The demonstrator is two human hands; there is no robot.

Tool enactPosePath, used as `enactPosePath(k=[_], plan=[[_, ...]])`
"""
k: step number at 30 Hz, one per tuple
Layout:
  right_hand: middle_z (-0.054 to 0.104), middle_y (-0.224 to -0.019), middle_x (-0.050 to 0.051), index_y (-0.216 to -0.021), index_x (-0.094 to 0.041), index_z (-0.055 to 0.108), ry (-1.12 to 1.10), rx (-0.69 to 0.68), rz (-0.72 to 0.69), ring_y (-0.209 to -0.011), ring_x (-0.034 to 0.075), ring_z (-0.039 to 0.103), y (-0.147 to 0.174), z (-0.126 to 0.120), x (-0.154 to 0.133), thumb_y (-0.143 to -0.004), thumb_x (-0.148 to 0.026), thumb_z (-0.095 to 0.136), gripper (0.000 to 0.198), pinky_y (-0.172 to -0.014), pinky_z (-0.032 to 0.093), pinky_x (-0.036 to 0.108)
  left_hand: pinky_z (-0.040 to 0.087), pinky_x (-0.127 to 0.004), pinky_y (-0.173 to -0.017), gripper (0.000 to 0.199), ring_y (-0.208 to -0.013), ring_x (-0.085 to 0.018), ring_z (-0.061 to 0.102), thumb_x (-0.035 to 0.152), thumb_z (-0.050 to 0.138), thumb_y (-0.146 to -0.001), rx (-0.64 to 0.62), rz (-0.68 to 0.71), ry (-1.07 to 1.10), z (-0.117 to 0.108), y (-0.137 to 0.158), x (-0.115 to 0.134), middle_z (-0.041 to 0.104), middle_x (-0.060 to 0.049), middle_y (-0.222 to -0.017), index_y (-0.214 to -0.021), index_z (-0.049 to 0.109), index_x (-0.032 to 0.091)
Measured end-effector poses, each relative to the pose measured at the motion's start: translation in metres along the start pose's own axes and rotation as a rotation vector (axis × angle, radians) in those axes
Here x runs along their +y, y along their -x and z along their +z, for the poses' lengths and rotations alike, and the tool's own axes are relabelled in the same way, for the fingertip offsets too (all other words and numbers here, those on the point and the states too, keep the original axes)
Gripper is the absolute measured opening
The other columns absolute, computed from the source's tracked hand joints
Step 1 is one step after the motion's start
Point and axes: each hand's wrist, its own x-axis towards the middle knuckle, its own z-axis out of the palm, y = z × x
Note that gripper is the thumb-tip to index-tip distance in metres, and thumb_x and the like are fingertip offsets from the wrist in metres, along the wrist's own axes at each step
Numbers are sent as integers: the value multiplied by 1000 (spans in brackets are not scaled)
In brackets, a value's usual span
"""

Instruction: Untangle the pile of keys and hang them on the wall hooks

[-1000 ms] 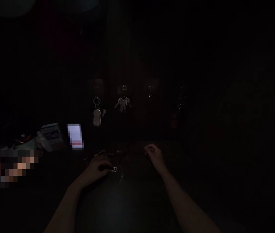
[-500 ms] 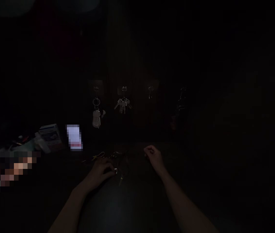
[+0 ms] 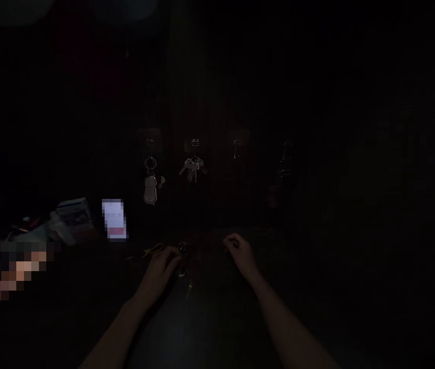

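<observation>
The scene is very dark. My left hand (image 3: 164,264) rests low over the table with its fingers bent down and closed at a dark tangle; what they grip is hidden. Just right of its fingertips lie a small shiny metal piece (image 3: 181,274) and a dark strap or cord with a pale yellowish end (image 3: 189,290). Behind that hand is a yellow cord loop (image 3: 154,249). My right hand (image 3: 241,252) is held apart to the right, thumb and fingers curled together; anything in them is too small or dark to make out.
On the wall hang a keyring with a pale fob (image 3: 150,189), a bunch of keys (image 3: 194,166), a bare hook (image 3: 236,148) and a dim item with a reddish part (image 3: 273,196). At left stand a bright blurred screen (image 3: 115,219), a box (image 3: 77,218) and clutter.
My left hand has shifted slightly and its thumb and fingers have drawn closer together near the metal piece. My right hand keeps its curled shape. The view has shifted slightly.
</observation>
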Motion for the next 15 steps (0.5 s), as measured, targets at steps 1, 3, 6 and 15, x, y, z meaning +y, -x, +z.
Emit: enactPosePath(k=[1, 3, 6, 15], plan=[[51, -51, -3, -63, -21, 54, 26, -15, -27, -51, 14, 50, 2, 1, -1, -67, -42, 56, 21, -51, 36, 24, 46, -32, -75, 14, -79, -19, 61, 34, 46, -83, 32, -47, 68, 1, -1, 2, 65, -1, -79, -81, 55, 23], [53, -54, -3, -64, -22, 56, 99, -60, -90, -53, 14, 50, 7, 4, -3, -69, -38, 55, 17, -52, 37, 23, 48, -30, -71, 14, -77, -19, 64, 34, 48, -81, 70, -148, 219, 3, -2, 6, 67, 0, -76, -83, 53, 22], [60, -63, -2, -70, -23, 62, 200, -184, -195, -59, 15, 54, 19, 10, -11, -72, -31, 55, 11, -57, 40, 24, 50, -30, -72, 17, -80, -19, 66, 36, 50, -80, 67, -229, 391, 5, -2, 13, 70, -2, -79, -88, 52, 21], [68, -95, 3, -91, -24, 68, 95, -411, -251, -92, 19, 61, 38, 24, -39, -79, -27, 55, 18, -83, 43, 30, 47, -30, -79, 20, -82, -17, 64, 36, 48, -83, -41, -169, 487, 18, -1, 20, 68, -1, -77, -96, 52, 21]])
